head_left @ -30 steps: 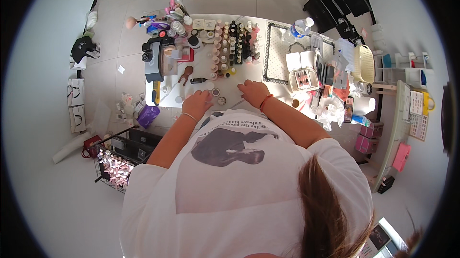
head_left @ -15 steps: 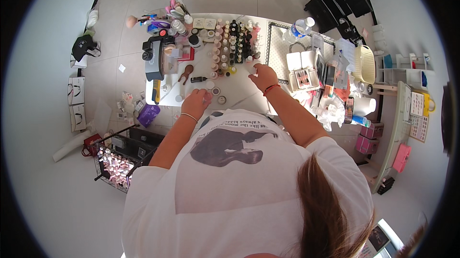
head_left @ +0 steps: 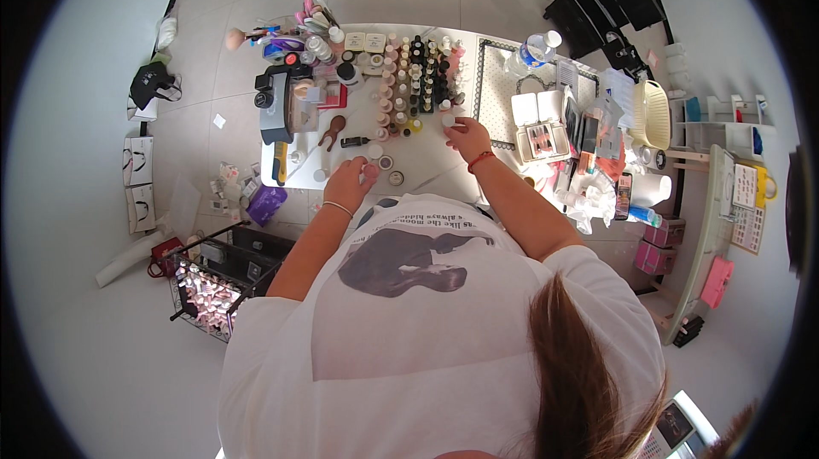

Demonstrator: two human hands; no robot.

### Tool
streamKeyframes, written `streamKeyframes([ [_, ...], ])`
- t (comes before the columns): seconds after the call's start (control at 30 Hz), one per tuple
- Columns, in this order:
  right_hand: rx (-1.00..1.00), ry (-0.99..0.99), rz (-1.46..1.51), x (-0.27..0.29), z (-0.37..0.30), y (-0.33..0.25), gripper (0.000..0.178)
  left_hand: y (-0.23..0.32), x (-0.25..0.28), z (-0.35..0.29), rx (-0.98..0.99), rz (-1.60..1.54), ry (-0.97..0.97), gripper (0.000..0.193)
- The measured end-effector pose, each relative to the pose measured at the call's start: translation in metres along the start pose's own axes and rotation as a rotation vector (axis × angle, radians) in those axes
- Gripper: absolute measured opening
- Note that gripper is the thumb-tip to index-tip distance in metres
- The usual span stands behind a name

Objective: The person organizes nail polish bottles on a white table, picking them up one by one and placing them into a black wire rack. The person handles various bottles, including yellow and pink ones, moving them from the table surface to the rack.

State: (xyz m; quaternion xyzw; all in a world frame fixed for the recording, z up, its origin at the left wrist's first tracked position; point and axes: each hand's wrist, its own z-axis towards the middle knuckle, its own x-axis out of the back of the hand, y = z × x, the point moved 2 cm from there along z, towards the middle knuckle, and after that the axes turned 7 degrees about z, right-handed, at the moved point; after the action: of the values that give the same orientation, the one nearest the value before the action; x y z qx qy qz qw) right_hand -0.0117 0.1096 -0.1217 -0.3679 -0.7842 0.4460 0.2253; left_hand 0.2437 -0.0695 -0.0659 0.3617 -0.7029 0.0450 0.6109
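Note:
My left hand (head_left: 345, 182) is closed at the table's near edge, its fingers round a small pinkish thing (head_left: 369, 172) that they partly hide; its kind I cannot make out. Beside those fingertips is a white round lid (head_left: 375, 151), with a small round jar (head_left: 386, 162) and a second round jar (head_left: 396, 177) just to the right. Farther right, my right hand (head_left: 470, 138) pinches a small white round cap (head_left: 449, 120) near the front of the bottle rows. Small pale-capped bottles (head_left: 386, 92) and dark bottles (head_left: 415, 75) stand in rows beyond the hands.
At the table's left are a grey case (head_left: 275, 109), a yellow-grey tool (head_left: 280, 162) and a brown spoon-shaped thing (head_left: 333, 130). To the right lie a dotted mat (head_left: 495, 92), a water bottle (head_left: 536, 51), an open white palette (head_left: 541, 130), a basket (head_left: 651, 116) and crumpled tissues (head_left: 593, 199).
My right hand has shifted very slightly left, and the white cap in its fingers sits a little higher. My left hand stays almost where it was.

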Motion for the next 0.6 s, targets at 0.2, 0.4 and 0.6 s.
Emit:
streamKeyframes([
  [0.2, -0.059, 0.003, 0.118, -0.014, 0.008, 0.0, 0.061, 0.001, 0.006, -0.002, 0.012, -0.019, -0.014, 0.036],
  [0.4, -0.059, -0.044, 0.105, -0.018, 0.009, 0.004, 0.056, -0.004, 0.002, -0.001, 0.015, -0.014, -0.032, 0.038],
  [0.6, -0.06, -0.065, 0.072, -0.018, 0.009, 0.004, 0.056, -0.004, 0.003, 0.0, 0.021, -0.009, -0.057, 0.038],
])
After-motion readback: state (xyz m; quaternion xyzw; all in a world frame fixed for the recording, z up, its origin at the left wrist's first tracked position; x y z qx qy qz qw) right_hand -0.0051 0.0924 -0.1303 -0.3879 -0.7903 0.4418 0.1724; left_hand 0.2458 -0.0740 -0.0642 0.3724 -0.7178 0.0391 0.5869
